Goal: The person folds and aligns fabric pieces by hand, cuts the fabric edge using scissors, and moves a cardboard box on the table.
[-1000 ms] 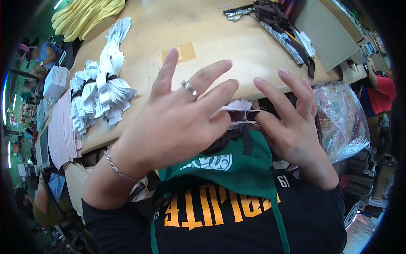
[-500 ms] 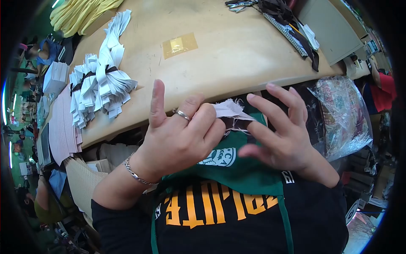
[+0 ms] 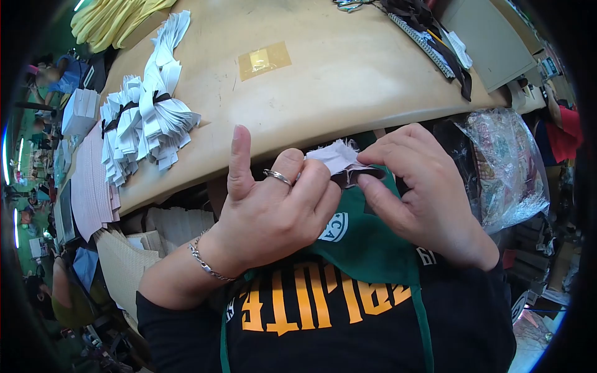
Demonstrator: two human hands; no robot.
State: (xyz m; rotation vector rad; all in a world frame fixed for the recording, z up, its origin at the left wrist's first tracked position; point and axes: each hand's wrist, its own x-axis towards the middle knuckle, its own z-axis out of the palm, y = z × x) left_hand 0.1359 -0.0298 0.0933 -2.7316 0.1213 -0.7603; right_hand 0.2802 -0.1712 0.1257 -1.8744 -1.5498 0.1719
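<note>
A small pale fabric piece [image 3: 336,156] with frayed edges is between my two hands, just past the table's near edge. My left hand [image 3: 273,202] grips its left end with curled fingers, while the index finger points up; a ring and a chain bracelet show on this hand and wrist. On the fabric's right end, the thumb and fingertips of my right hand [image 3: 423,186] are pinched together. A dark opening or fold shows in the fabric beside the right thumb. Below the fabric lies the green apron [image 3: 373,248] over a black shirt.
Bundles of white strips [image 3: 149,118] tied with black lie on the table [image 3: 311,81] at left, near yellow fabric [image 3: 115,22]. Clear tape marks the tabletop. A spiral notebook [image 3: 423,46] and dark straps are at upper right. A plastic-wrapped bundle [image 3: 504,168] sits at right. People are at left and right.
My right hand has gone from spread fingers to a pinch on the fabric's right end. My left hand has moved slightly right and down, still gripping.
</note>
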